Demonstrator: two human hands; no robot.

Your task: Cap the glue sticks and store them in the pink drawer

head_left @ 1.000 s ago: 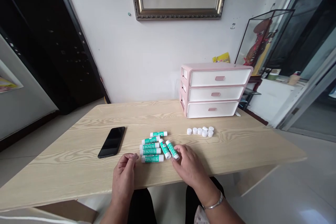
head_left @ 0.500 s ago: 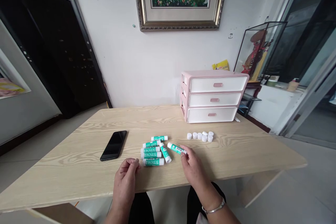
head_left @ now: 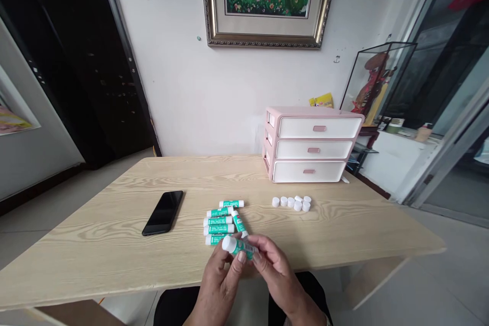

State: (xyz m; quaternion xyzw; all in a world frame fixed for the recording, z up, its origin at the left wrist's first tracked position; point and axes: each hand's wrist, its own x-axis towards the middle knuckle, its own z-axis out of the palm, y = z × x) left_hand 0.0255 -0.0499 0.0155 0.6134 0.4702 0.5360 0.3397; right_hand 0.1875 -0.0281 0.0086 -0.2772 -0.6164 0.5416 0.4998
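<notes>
Both hands hold one green-and-white glue stick (head_left: 240, 248) above the table's front edge. Its white end points up and left. My left hand (head_left: 219, 276) is closed round it near that white end, thumb on the front. Thumb and fingers of my right hand (head_left: 280, 272) pinch the other end, which they partly hide. Just beyond the hands, several more glue sticks (head_left: 217, 221) lie in a loose stack on the table, one of them slanted (head_left: 239, 222) against the rest. The nearest is partly covered by my left hand. Several small white caps (head_left: 291, 202) sit together to the right.
A black phone (head_left: 163, 213) lies to the left on the wooden table (head_left: 114, 254). At the back right stands a pink and white three-drawer box (head_left: 311, 150), with a yellow packet (head_left: 322, 100) behind its top. A framed picture (head_left: 263, 41) hangs on the wall.
My right hand has brought the glue stick from beside the stack toward me and left. My left hand has moved right and now grips it too. The view has shifted slightly.
</notes>
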